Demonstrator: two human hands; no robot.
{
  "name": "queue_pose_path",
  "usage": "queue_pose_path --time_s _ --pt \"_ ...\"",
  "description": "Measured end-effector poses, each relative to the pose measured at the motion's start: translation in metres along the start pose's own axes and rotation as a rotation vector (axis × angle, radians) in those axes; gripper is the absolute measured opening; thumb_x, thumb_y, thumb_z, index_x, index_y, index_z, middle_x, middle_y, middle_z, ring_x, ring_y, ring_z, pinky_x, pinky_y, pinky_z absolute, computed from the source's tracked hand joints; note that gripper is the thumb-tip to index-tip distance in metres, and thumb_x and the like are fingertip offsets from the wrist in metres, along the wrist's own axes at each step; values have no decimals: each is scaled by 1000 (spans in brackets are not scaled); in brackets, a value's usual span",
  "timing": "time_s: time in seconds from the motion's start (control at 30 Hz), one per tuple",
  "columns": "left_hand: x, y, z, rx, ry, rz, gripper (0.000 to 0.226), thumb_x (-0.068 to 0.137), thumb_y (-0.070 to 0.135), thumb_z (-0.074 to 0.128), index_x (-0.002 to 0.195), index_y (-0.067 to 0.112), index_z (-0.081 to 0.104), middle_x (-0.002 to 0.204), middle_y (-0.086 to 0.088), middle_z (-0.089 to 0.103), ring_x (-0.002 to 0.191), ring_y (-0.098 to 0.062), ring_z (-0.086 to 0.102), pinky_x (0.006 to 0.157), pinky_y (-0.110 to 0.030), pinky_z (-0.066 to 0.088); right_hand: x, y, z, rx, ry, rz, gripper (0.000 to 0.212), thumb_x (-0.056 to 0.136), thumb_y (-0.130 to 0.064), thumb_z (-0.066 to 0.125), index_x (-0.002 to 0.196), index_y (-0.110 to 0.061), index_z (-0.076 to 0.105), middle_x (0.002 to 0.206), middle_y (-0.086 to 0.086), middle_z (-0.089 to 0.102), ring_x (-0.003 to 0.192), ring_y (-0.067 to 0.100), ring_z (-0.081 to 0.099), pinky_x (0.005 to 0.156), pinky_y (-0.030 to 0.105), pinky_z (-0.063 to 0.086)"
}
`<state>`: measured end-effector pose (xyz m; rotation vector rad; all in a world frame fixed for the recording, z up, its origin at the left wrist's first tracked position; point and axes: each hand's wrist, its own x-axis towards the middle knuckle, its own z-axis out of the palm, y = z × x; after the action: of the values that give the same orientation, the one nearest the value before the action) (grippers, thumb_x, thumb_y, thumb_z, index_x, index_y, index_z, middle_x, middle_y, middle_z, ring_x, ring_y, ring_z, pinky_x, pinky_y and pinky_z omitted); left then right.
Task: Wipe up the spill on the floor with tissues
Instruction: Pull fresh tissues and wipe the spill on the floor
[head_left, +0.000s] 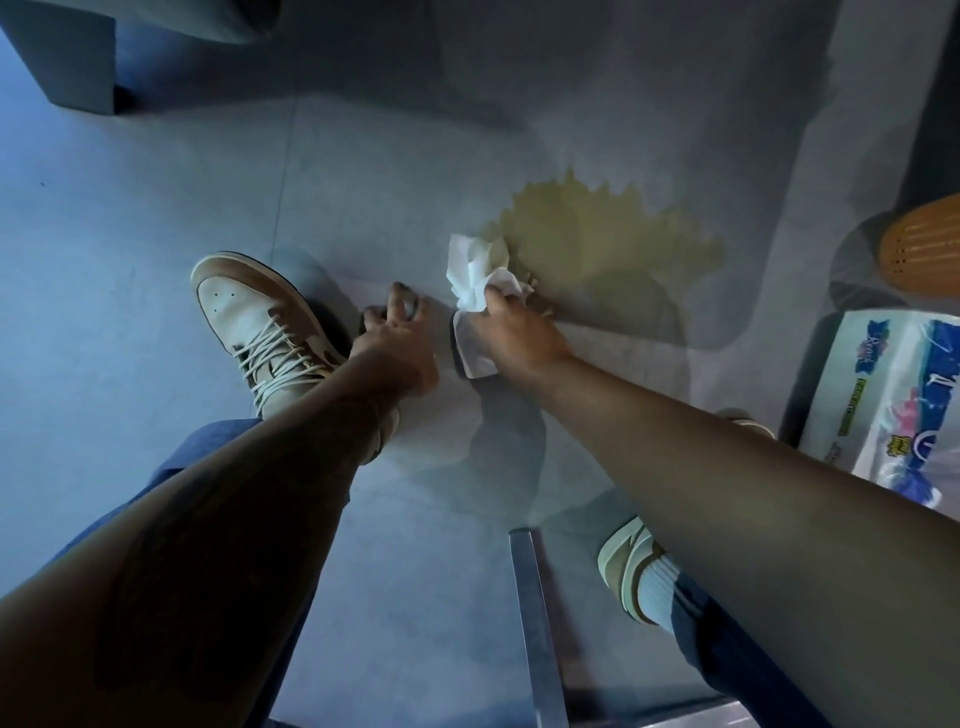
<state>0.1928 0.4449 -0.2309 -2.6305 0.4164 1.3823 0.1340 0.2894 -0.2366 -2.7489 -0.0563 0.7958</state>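
Observation:
A yellowish spill (597, 249) spreads over the grey floor ahead of me. My right hand (514, 332) is shut on a bunch of white tissues (475, 275), whose far end touches the spill's left edge and has turned yellowish there. My left hand (397, 332) hovers just left of the tissues, fingers curled and apart, holding nothing that I can see. Both hands are low, close to the floor.
A tissue pack (898, 395) with blue print lies at the right. An orange ribbed object (922, 249) sits beyond it. My left shoe (260, 322) and right shoe (631, 566) stand on the floor. A metal bar (535, 623) runs near me; dark furniture (67, 57) is far left.

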Motion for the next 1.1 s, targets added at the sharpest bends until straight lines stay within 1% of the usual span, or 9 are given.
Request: queue_pose_path --time_s 0.1,0.2,0.3,0.43,0.6,0.77,0.87,0.93,1.1 --pt "1 -1 -4 25 -38 12 88 88 35 57 156 31 2 165 -4 -17 148 -42 7 107 -57 36 -14 20 10 51 -24 -102 37 98 -39 39 120 -19 61 128 12 45 115 38 55 76 45 45" --pt "1 0 -9 15 -72 22 89 88 35 56 157 29 0 165 -7 -18 148 -45 4 109 -57 33 -41 57 23 143 -32 65 61 82 -57 25 116 -26 64 128 9 50 124 32 50 86 38 44" --pt "0 1 -9 -5 -72 45 87 90 40 54 157 24 1 164 -11 -17 147 -49 3 113 -54 30 -64 95 25 243 57 338 27 89 -32 57 112 -27 68 125 8 55 114 33 54 85 33 44" --pt "0 2 -11 -4 -84 54 87 92 42 52 158 20 -2 164 -16 -17 145 -54 3 114 -51 27 -64 100 22 397 205 536 29 82 -11 68 108 -24 72 126 11 56 112 36 57 90 36 49" --pt "-1 7 -13 42 -107 54 88 94 38 50 157 14 -6 163 -21 -17 144 -57 2 116 -52 20 -23 44 23 437 81 343 42 89 -39 48 126 -25 62 138 12 51 126 33 49 98 32 39" --pt "-1 6 -13 57 -66 55 82 94 34 48 158 14 2 164 -22 -10 146 -50 10 118 -44 19 -36 53 23 199 75 150 36 83 -48 57 109 -24 59 116 0 64 101 24 61 83 34 44" --pt "1 6 -9 66 -60 58 80 95 36 46 157 13 2 163 -25 -8 145 -51 13 120 -46 18 -66 98 18 265 99 272 46 77 -40 43 111 -26 71 127 7 59 116 31 55 86 31 42" --pt "4 6 -8 73 -69 60 80 94 36 45 157 12 1 162 -27 -8 144 -54 11 119 -49 17 -83 125 15 300 186 400 38 81 -29 50 112 -27 72 128 10 60 122 34 51 96 32 41" --pt "6 5 -11 10 -108 39 89 90 38 55 157 19 -1 163 -23 -13 145 -56 6 119 -53 19 -88 149 8 353 337 521 34 79 -19 67 112 -18 62 114 10 64 106 33 55 85 35 47"
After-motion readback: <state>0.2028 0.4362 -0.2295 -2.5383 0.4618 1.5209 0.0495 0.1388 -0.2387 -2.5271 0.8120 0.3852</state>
